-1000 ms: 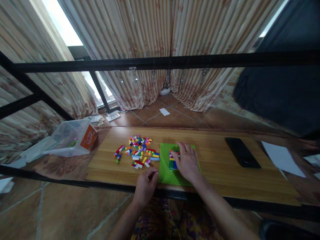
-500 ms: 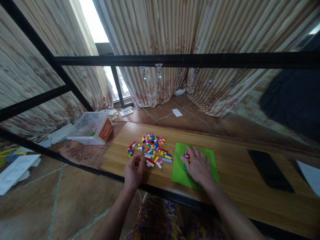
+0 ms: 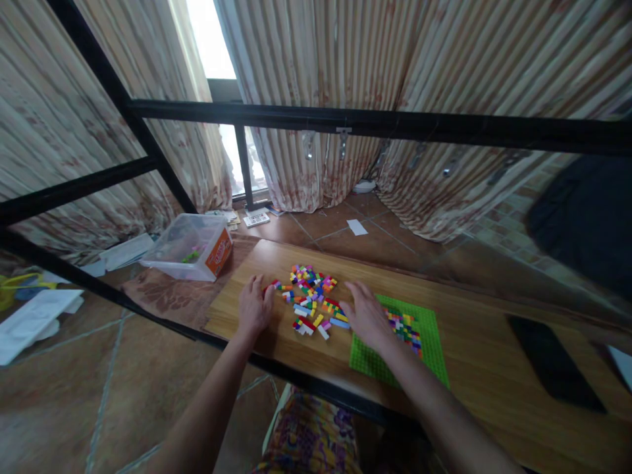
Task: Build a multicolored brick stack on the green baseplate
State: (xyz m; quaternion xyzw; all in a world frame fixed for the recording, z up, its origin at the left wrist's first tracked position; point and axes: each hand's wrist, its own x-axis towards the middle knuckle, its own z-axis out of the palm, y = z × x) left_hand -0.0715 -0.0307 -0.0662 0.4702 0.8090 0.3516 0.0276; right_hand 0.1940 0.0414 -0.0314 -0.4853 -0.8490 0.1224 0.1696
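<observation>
Loose, many-coloured toy building bricks lie scattered on the wooden tabletop. At their left edge my left hand rests with its fingers apart, beside a few red and pink bricks; no held brick shows. My right hand reaches over the left side of a green studded baseplate, thumb and fingers apart near the right side of the bricks. Nothing shows between them. On the baseplate stands a patch of small joined bricks in mixed colours, partly hidden by my right hand and forearm.
A flat black object lies on the tabletop at right. On the floor to the left stands a clear plastic box with an orange label. A black metal rail crosses beyond the table, before curtains.
My right hand has moved left off the brick patch, uncovering much of it. My left hand has moved from the front of the pile to its left edge, and its fingers have opened. The view has shifted slightly.
</observation>
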